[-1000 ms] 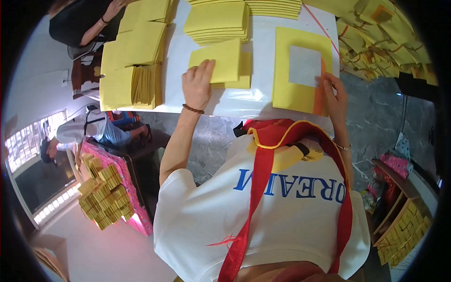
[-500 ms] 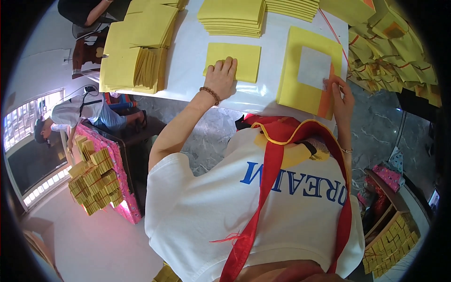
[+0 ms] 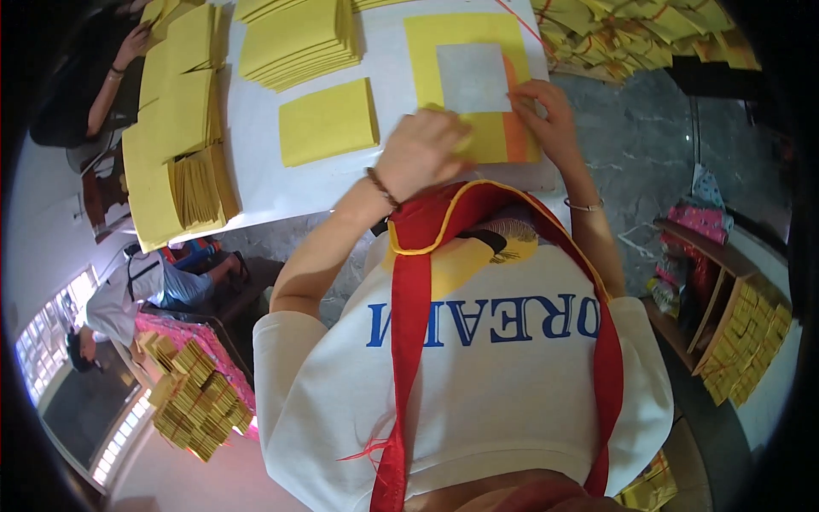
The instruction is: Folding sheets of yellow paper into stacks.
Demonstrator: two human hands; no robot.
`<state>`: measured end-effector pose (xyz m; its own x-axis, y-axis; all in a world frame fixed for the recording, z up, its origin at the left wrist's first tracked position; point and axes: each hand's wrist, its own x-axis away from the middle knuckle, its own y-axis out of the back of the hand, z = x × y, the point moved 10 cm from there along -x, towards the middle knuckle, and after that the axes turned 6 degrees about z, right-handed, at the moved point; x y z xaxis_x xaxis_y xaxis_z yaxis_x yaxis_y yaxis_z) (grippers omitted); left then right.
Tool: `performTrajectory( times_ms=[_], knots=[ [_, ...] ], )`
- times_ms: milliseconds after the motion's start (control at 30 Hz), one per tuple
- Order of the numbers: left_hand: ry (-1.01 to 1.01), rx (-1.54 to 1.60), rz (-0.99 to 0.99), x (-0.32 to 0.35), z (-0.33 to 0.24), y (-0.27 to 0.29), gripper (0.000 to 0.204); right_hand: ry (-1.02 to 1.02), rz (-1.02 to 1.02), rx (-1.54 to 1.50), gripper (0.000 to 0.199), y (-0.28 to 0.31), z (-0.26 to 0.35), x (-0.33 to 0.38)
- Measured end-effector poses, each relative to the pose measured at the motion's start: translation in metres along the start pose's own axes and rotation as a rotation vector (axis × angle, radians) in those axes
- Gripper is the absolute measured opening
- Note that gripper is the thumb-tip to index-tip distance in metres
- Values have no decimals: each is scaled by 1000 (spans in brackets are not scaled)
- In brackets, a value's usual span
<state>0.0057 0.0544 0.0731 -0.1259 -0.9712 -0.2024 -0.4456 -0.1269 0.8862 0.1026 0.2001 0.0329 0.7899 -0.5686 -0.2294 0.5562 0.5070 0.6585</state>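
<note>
A large yellow paper sheet (image 3: 424, 81), perhaps a stack of them, lies near the table's right end. On it are a white rectangle (image 3: 471, 78) and an orange strip (image 3: 515, 138). My right hand (image 3: 548, 119) is at the strip's right edge, thumb and forefinger pinched together on it. Over the sheet's lower left corner is my left hand (image 3: 424, 147), its fingers smeared by motion; whether they hold anything is hidden. Left of that hand, a folded yellow packet (image 3: 328, 122) lies flat on the white tabletop (image 3: 256, 166).
Stacks of folded yellow paper (image 3: 299, 43) stand at the back, with more (image 3: 175, 115) along the left. Another person's hand (image 3: 134, 44) is at the far left. Bundled yellow packets (image 3: 200, 397) lie on a pink-covered table. A wooden shelf (image 3: 695, 294) stands at right.
My left hand has left the folded packet and moved right to the large sheet. My right hand stays at the orange strip. The whole view has shifted.
</note>
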Motion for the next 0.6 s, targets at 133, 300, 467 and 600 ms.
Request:
performTrajectory(
  times_ms=[133, 300, 467, 600],
  knots=[
    [-85, -126, 23, -16, -22, -24, 40, -42, 9, -212, 14, -6, -18, 2],
    [-102, 121, -23, -19, -8, -19, 20, -96, 7, -471, 13, -14, -33, 7],
    [53, 371, 38, -27, 9, -23, 13, -204, -10, -686, 16, -20, -47, 13],
    [138, 425, 96, -28, 18, -30, 15, -200, -9, -697, 17, -20, -45, 11]
  ],
)
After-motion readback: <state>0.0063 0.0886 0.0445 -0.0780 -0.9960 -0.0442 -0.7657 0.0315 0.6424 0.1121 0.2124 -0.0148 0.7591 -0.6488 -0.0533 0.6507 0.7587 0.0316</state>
